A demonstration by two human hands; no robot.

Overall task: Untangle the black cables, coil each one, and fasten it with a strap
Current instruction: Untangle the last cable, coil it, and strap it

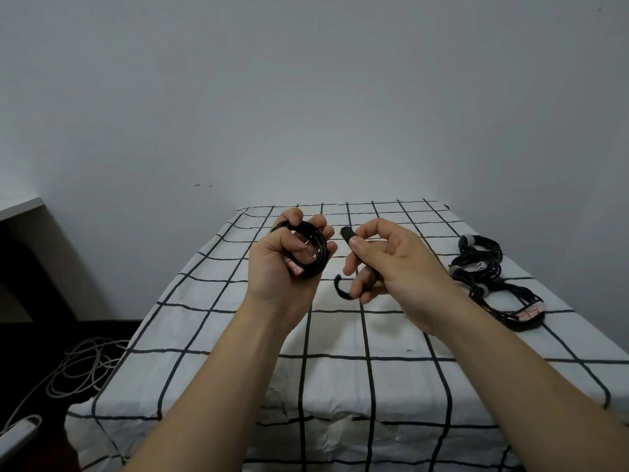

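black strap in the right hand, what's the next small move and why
Probably carry the strap to the coiled cable and wrap it round the loops: the left hand grips that cable with no strap visible on it, and the right hand pinches the strap beside it.

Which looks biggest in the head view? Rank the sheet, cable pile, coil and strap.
1. Sheet
2. Cable pile
3. Coil, in the left hand
4. Strap, thinner, though the right hand hides its middle, so this last place is unsure.
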